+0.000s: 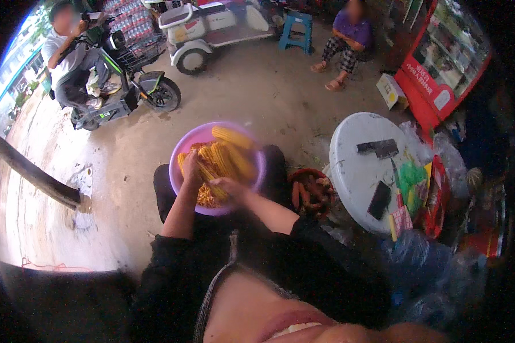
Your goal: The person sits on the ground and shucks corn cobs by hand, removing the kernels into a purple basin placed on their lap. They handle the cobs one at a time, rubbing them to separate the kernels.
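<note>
A pink-purple plastic basin (260, 171) rests on my lap between my knees. It holds several yellow ears of dried corn (234, 138), with loose kernels (207, 196) at its near side. Both my hands are closed around one corn cob (207, 170) that lies slantwise over the basin. My left hand (192, 165) grips its far end, and my right hand (229, 188) is at its near end, slightly blurred.
Right of my knee a red container (292, 178) holds reddish bare cobs. Beside it stands a round white table (347, 171) with dark flat objects, a knife and bags. Ahead are a blue stool (296, 32), a seated person (347, 38), a three-wheeler (214, 25) and a person on an electric scooter (107, 85).
</note>
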### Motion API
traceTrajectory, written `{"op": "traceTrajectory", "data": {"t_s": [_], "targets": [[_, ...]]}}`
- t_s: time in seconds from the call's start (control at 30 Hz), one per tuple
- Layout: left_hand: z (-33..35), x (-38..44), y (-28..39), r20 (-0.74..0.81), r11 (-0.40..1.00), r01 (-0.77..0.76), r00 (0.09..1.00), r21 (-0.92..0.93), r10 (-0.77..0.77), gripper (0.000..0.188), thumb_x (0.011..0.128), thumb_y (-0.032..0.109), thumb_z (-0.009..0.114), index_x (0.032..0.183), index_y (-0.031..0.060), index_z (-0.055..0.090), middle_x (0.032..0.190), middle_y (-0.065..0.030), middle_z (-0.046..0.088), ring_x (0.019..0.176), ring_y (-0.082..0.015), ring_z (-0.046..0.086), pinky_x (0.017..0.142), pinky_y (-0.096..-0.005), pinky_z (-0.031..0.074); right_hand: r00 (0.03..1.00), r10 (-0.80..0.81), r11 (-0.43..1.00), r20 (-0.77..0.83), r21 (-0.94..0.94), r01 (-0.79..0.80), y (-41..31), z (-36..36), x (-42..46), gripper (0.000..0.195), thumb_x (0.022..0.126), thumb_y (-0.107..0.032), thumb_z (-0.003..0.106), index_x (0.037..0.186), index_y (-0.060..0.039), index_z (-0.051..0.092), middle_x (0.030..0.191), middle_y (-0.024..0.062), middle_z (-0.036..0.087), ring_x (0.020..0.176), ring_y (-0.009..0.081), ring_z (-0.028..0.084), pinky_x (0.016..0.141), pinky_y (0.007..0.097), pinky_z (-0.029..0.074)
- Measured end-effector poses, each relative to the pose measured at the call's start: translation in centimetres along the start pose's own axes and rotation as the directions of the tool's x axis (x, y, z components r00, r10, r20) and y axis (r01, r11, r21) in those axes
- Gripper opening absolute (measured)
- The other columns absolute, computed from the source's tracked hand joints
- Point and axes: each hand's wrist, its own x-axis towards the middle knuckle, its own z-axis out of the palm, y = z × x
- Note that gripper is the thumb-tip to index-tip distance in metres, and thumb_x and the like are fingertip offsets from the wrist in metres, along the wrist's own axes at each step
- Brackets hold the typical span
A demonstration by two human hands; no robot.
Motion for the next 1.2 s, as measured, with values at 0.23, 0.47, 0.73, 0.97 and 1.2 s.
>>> {"op": "traceTrajectory", "data": {"t_s": [0.23, 0.47, 0.73, 0.97, 1.2], "targets": [[-0.5, -1.8, 3.1, 0.096, 0.980, 0.130, 0.989, -0.151, -0.116, 0.026, 0.089, 0.025, 0.041, 0.095, 0.0042, 0.054, 0.082, -0.0097, 0.059, 0.071, -0.0217, 0.058, 0.065, -0.0336, 0.049, 0.993, 0.119, 0.977, 0.006, 0.178, -0.118, -0.6, -0.5, -0.5, 0.036, 0.081, -0.039, 0.056, 0.107, -0.0128, 0.052, 0.091, 0.0076, 0.057, 0.077, 0.0180, 0.056, 0.063, 0.0330, 0.050], [-2.9, 0.5, 0.6, 0.008, 0.966, 0.152, 0.988, -0.211, -0.154, 0.032, 0.090, 0.027, 0.045, 0.105, 0.0003, 0.051, 0.090, -0.0111, 0.059, 0.080, -0.0239, 0.059, 0.073, -0.0362, 0.050, 0.994, 0.069, 0.994, 0.090, 0.080, -0.076, -0.4, 0.3, -0.2, 0.031, 0.082, -0.031, 0.057, 0.106, -0.0134, 0.050, 0.087, 0.0049, 0.056, 0.072, 0.0187, 0.056, 0.058, 0.0328, 0.050], [1.0, -0.7, 0.5, 0.097, 0.999, 0.048, 0.994, 0.010, -0.049, 0.025, 0.083, 0.018, 0.045, 0.103, 0.0046, 0.054, 0.081, -0.0074, 0.056, 0.071, -0.0195, 0.057, 0.064, -0.0316, 0.050, 0.983, 0.088, 0.994, 0.159, -0.083, -0.075, 1.9, -2.2, 1.9, 0.028, 0.084, -0.024, 0.057, 0.108, -0.0118, 0.048, 0.085, 0.0028, 0.054, 0.067, 0.0153, 0.053, 0.061, 0.0297, 0.048], [1.6, 0.3, 0.2, 0.029, 0.978, -0.058, 0.998, 0.203, 0.053, 0.023, 0.081, 0.016, 0.047, 0.098, 0.0043, 0.058, 0.078, -0.0075, 0.056, 0.062, -0.0178, 0.056, 0.055, -0.0291, 0.048, 0.991, -0.129, 0.990, 0.040, -0.046, 0.131, 2.3, -1.1, 1.7, 0.030, 0.085, -0.023, 0.056, 0.110, -0.0085, 0.049, 0.086, -0.0005, 0.051, 0.072, 0.0121, 0.051, 0.060, 0.0264, 0.046], [2.0, -0.3, 0.7, -0.028, 0.934, -0.066, 0.996, 0.352, 0.080, 0.030, 0.084, 0.027, 0.050, 0.101, 0.0021, 0.056, 0.084, -0.0083, 0.058, 0.067, -0.0170, 0.056, 0.058, -0.0296, 0.048, 0.996, 0.004, 1.000, 0.093, -0.030, -0.001, 2.5, -1.8, 2.1, 0.031, 0.083, -0.021, 0.057, 0.110, -0.0079, 0.049, 0.095, 0.0041, 0.051, 0.081, 0.0150, 0.053, 0.063, 0.0327, 0.051]]}}
